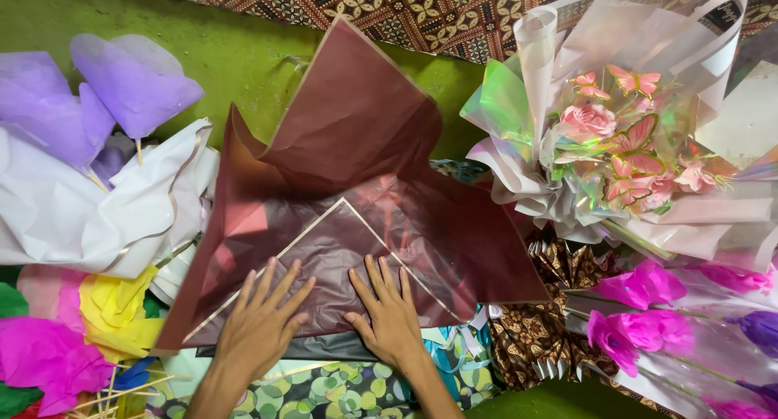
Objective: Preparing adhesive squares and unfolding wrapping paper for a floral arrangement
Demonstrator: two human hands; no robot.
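A large sheet of dark red translucent wrapping paper with a thin gold edge lies in the middle. Its near corner is folded up into a triangle. My left hand presses flat on the left half of that folded triangle, fingers spread. My right hand presses flat on the right half, fingers apart too. Neither hand grips anything. The sheet's far corner points away from me and one side stands slightly raised.
A pink rose and butterfly bouquet in pale wrap lies at the right. Magenta paper flowers sit below it. White wrapping paper, purple paper flowers and coloured tissue lie at the left. A green floor and batik cloth lie beyond.
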